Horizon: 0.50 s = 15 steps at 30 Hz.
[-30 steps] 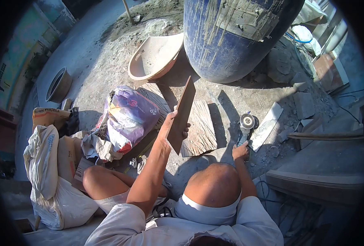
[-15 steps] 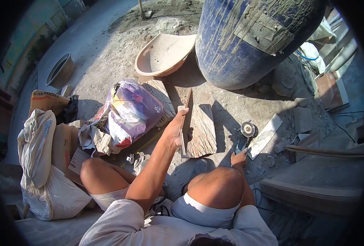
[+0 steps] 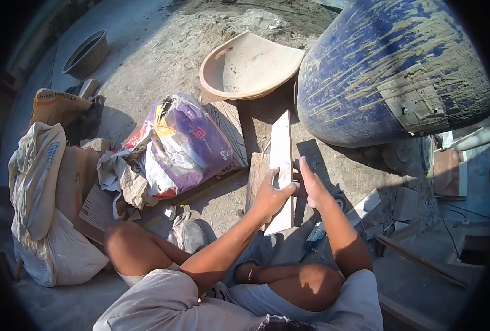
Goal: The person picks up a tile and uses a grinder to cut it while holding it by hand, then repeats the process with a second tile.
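Observation:
My left hand (image 3: 275, 196) grips a long, narrow tile strip (image 3: 281, 143), thumb across its pale face and fingers wrapped behind the right edge. The strip tilts over a grooved wooden block (image 3: 257, 171), hiding much of it. Just right of the strip, my right hand (image 3: 312, 185) is held up, fingers stretched out and palm turned toward the strip's edge, holding nothing. Below that forearm an angle grinder (image 3: 315, 234) lies on the ground, partly hidden by the arm. Another pale tile piece (image 3: 364, 206) lies beyond it.
A stuffed purple plastic bag (image 3: 192, 138) sits left of the block, with white sacks (image 3: 38, 182) farther left. Ahead are a broken, curved basin (image 3: 256, 66) and a large mud-splashed blue drum (image 3: 355, 83). A wooden strip (image 3: 421, 261) and cables lie at the right.
My right hand has let go of the angle grinder and risen beside the tile strip. My left hand has turned the strip so its pale face shows and shifted it right.

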Each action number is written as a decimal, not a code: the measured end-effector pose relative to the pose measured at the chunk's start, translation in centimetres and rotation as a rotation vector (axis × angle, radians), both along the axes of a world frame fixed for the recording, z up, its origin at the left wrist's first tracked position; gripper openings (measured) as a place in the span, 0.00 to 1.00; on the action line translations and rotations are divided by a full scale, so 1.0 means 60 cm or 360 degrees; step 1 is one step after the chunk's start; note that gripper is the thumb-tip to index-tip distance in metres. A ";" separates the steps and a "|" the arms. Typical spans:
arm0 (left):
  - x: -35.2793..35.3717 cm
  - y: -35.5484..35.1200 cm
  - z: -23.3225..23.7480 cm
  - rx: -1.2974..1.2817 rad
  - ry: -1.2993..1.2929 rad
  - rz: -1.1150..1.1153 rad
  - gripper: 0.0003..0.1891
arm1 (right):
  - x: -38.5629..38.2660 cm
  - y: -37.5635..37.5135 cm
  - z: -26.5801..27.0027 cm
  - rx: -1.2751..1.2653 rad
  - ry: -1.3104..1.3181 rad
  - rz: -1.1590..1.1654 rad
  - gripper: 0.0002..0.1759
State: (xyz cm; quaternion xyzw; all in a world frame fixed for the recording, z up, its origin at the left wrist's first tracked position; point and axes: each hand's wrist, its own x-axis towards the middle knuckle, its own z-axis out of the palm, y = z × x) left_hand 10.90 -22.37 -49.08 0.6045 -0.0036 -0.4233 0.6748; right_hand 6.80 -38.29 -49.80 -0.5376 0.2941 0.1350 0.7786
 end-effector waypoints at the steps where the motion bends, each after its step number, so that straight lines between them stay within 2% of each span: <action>1: -0.002 -0.003 0.000 0.0160 -0.0244 -0.0021 0.44 | 0.033 -0.018 -0.022 -0.0055 0.0076 0.0065 0.42; 2: 0.005 0.000 0.022 0.0330 -0.0493 -0.0045 0.44 | 0.070 -0.004 -0.002 -0.0036 -0.0011 0.0063 0.46; 4: 0.017 0.023 0.082 0.0278 -0.0293 -0.0156 0.45 | 0.117 0.010 0.034 0.0400 0.0194 0.0034 0.51; 5: 0.022 0.036 0.113 0.0296 -0.0261 -0.0096 0.45 | 0.133 0.031 0.066 0.0578 0.0217 -0.0038 0.51; 6: 0.026 0.052 0.146 0.0317 -0.0240 -0.0026 0.45 | 0.142 0.063 0.108 0.0606 0.0201 -0.0125 0.48; 8: 0.029 0.086 0.213 0.0137 0.0079 0.0072 0.43 | 0.160 0.111 0.174 0.0439 0.0390 -0.0232 0.41; 9: 0.027 0.106 0.261 0.0247 -0.0114 0.0076 0.45 | 0.173 0.134 0.236 0.0414 0.0543 -0.0090 0.37; 10: 0.029 0.128 0.322 0.0203 0.0006 0.0118 0.47 | 0.176 0.158 0.279 0.0440 0.0643 -0.0130 0.33; 12: 0.026 0.176 0.475 -0.0166 0.0491 0.0313 0.51 | 0.165 0.199 0.346 0.0291 0.0798 -0.0103 0.30; 13: 0.016 0.201 0.545 -0.0171 0.0456 0.0309 0.51 | 0.161 0.219 0.421 0.0340 0.0924 0.0009 0.31; 14: -0.006 0.225 0.611 -0.0170 0.0424 0.0303 0.52 | 0.151 0.228 0.433 0.0227 0.0909 0.0037 0.32; 15: 0.009 0.247 0.684 -0.0168 0.0362 0.0445 0.52 | 0.139 0.219 0.422 0.0439 0.0935 0.0094 0.33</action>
